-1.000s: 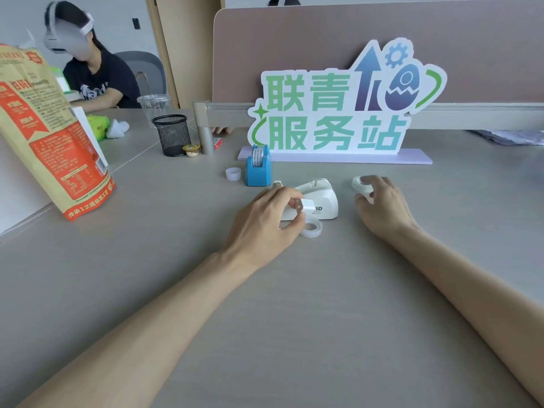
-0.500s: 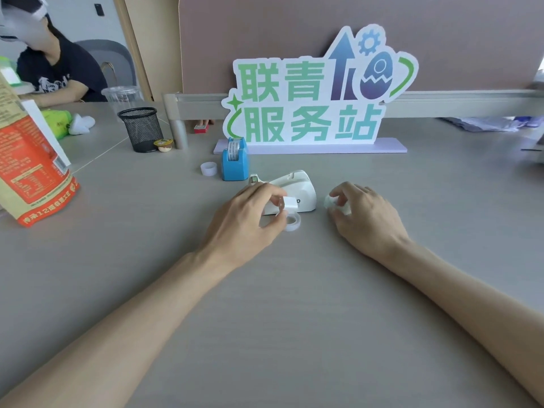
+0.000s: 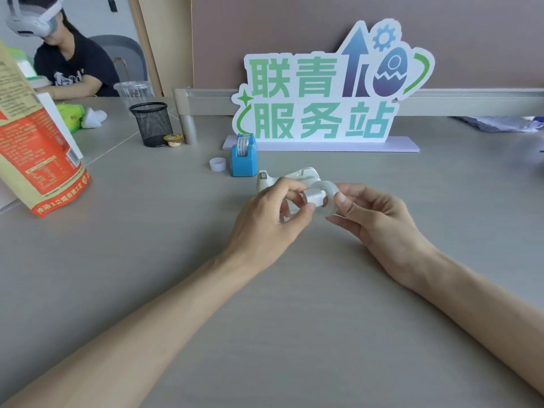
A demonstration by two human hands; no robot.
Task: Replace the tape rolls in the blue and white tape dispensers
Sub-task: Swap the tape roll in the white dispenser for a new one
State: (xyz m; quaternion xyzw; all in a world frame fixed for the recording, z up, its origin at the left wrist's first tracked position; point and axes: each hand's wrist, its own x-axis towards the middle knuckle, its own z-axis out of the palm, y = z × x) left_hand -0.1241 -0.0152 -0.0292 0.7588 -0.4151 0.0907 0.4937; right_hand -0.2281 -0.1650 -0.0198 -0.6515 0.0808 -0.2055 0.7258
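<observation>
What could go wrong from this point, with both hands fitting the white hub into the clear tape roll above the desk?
1. The white hub is pinched only by the left hand's fingertips; if misaligned with the clear tape roll in the right hand, it could slip and drop.
2. The white dispenser sits directly behind the hands, so a slip might knock it.
3. The old roll under the left hand is mostly hidden and could be mixed up.

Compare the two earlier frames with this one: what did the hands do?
The right hand took up a clear tape roll from the table and brought it to the left hand, which lifted the small white hub to meet its hole. The white dispenser, blue dispenser and the loose core beside it stayed put.
</observation>
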